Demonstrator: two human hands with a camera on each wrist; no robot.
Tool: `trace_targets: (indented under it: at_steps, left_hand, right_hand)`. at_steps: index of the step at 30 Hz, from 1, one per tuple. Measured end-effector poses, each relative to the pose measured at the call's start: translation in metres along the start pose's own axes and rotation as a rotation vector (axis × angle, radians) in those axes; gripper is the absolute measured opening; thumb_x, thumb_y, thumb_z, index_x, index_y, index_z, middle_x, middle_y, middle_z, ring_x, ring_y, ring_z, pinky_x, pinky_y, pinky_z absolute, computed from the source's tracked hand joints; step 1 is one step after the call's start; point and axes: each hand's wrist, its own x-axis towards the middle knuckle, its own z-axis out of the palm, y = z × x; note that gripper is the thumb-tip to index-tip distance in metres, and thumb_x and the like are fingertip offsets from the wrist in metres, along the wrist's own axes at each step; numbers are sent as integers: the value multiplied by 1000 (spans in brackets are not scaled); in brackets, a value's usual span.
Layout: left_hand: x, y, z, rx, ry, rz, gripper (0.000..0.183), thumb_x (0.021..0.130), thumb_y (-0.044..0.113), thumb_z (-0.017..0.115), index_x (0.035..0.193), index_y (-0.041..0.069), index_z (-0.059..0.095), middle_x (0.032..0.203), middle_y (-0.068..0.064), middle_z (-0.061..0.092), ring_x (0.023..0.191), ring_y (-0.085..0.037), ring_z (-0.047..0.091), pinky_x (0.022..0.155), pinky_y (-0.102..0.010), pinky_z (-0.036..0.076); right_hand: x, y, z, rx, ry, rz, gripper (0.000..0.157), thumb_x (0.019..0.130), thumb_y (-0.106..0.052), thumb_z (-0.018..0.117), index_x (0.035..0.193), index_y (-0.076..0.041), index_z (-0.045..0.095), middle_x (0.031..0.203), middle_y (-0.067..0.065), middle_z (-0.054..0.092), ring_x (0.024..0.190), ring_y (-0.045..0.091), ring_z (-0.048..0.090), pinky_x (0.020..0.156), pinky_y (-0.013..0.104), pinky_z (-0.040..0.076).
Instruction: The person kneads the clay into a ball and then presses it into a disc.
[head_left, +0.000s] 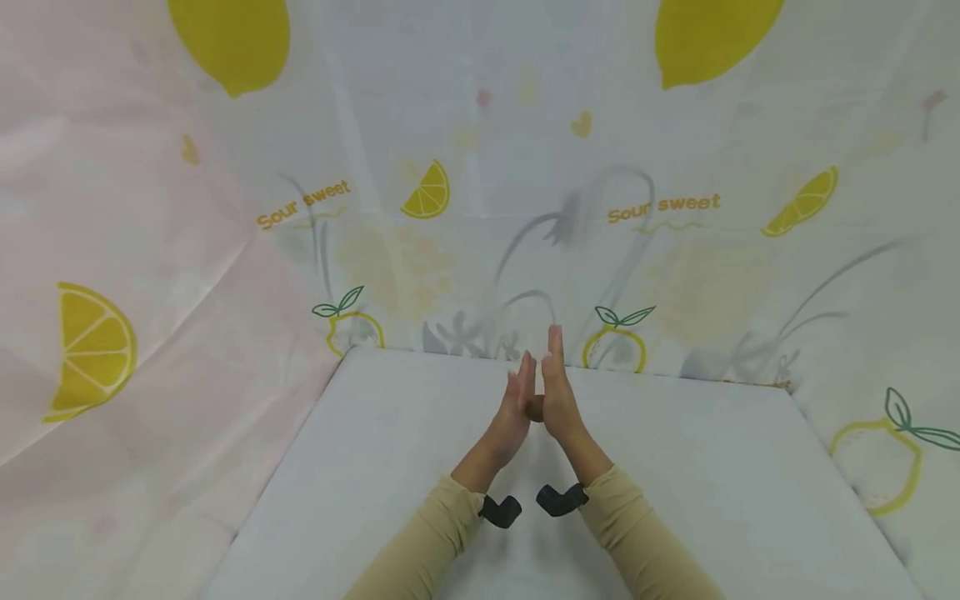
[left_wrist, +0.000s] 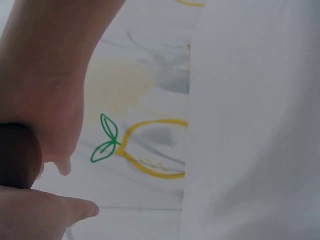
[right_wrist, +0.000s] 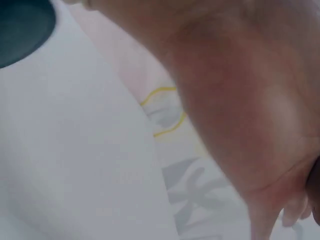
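Observation:
A dark brown rounded lump [head_left: 535,408] sits between my two palms, above the white table. My left hand [head_left: 514,412] presses it from the left with fingers straight and pointing up and forward. From the other side my right hand [head_left: 559,398] faces it, fingers also extended and reaching a little higher. In the left wrist view the brown lump [left_wrist: 19,156] shows a smooth curved face at the left edge, wedged between the hands. Only a sliver of the lump [right_wrist: 314,192] appears at the right edge of the right wrist view. The palms hide part of it.
The white tabletop [head_left: 675,467] spreads beneath both hands. A cloth backdrop [head_left: 495,250] printed with lemons hangs behind the table and along its sides. Black wrist cameras [head_left: 501,512] jut inward from both cuffs, close to each other.

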Motion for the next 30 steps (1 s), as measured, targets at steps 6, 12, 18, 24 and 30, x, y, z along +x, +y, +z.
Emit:
trace_targets:
  at_steps: [6,12,18,24,30]
  left_hand:
    - [6,8,-3,-9,93,38,98,94,82,7,162,15,-16,169,-5,-18,154,-21,-18,122,-55,-8]
    - [16,5,-8,91,245,-15,92,98,77,9,163,15,-10,170,-4,-16,155,-22,-16,122,-53,-8]
    - [14,-17,-13,126,363,-198,90,98,76,11,165,16,8,170,-10,14,155,-32,12,122,-58,8]
    - [9,-22,-7,107,316,-255,93,100,73,11,161,5,25,161,-10,38,147,-30,33,119,-55,21]
    - [9,-25,-5,33,157,-145,86,105,65,6,162,1,5,170,-14,2,156,-32,-3,123,-54,1]
  right_hand:
    - [-13,6,7,-5,-78,68,59,110,-18,16,161,0,-7,169,19,-4,153,36,13,121,58,14]
    - [-31,5,18,-73,-82,22,60,112,-25,19,162,-3,-4,170,13,-5,155,32,-5,122,59,1]
    - [-37,-3,25,-105,-86,-3,61,111,-25,22,163,-4,-2,170,12,-3,156,33,-3,122,59,1]
    - [-33,-11,24,-181,-55,-47,63,109,-28,24,162,-2,1,171,11,-1,156,32,-2,122,56,-2]
    - [-15,-11,20,-215,-31,-67,66,108,-33,26,163,-6,1,171,7,-1,156,26,-3,124,52,-2]
